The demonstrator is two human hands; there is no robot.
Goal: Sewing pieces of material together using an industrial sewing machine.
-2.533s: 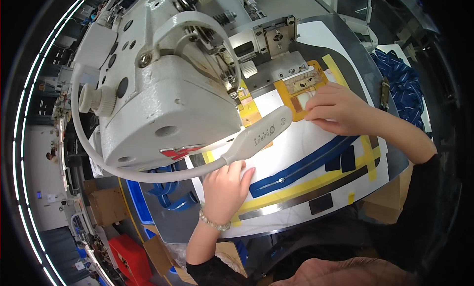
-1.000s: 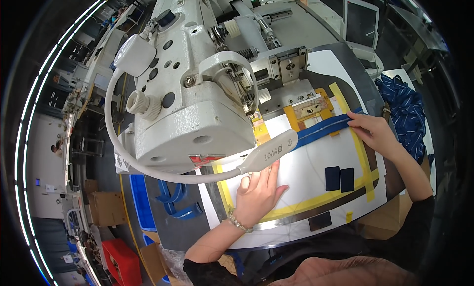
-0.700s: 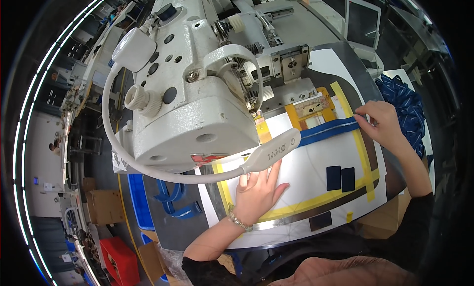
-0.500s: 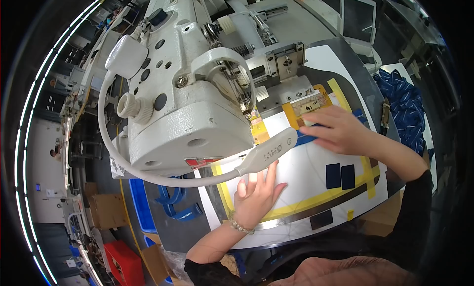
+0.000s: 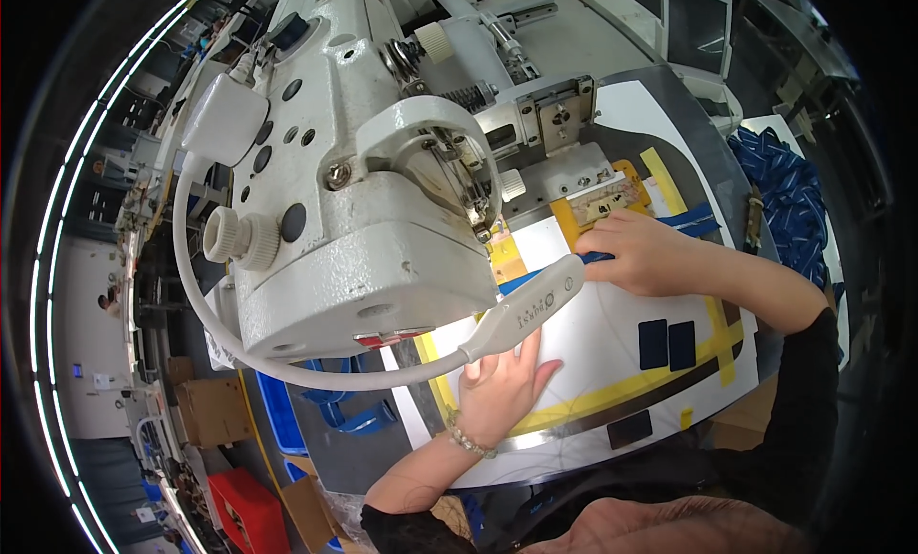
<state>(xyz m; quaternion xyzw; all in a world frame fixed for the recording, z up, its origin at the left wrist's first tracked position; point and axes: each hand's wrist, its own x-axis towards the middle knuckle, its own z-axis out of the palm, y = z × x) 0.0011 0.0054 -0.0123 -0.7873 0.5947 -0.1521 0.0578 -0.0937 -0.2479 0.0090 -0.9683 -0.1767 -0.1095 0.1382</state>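
A blue strip (image 5: 690, 219) runs across the white work surface (image 5: 583, 339), with one end passing toward the sewing machine's needle area. My right hand (image 5: 636, 253) has its fingers closed on this strip, beside a yellow clamp plate (image 5: 572, 227). To the left, my left hand (image 5: 502, 391) lies by the white sheet with fingers stretched forward and thumb apart. A white gooseneck lamp head (image 5: 526, 310) hides its fingertips. The large white sewing machine head (image 5: 373, 258) stands over the work, and a metal clamp block (image 5: 564, 176) sits behind the yellow plate.
Two dark blue rectangular pieces (image 5: 666, 346) lie right of centre, near yellow tape (image 5: 612, 401). A dark piece (image 5: 629, 428) is at the front edge. Blue strips are heaped (image 5: 784, 195) at far right, beside a wooden-handled tool (image 5: 754, 217). More blue strips (image 5: 354, 415) lie left.
My right hand has come down onto the blue strip and its fingers have closed. The strip now extends further left toward the needle. My left hand has barely moved.
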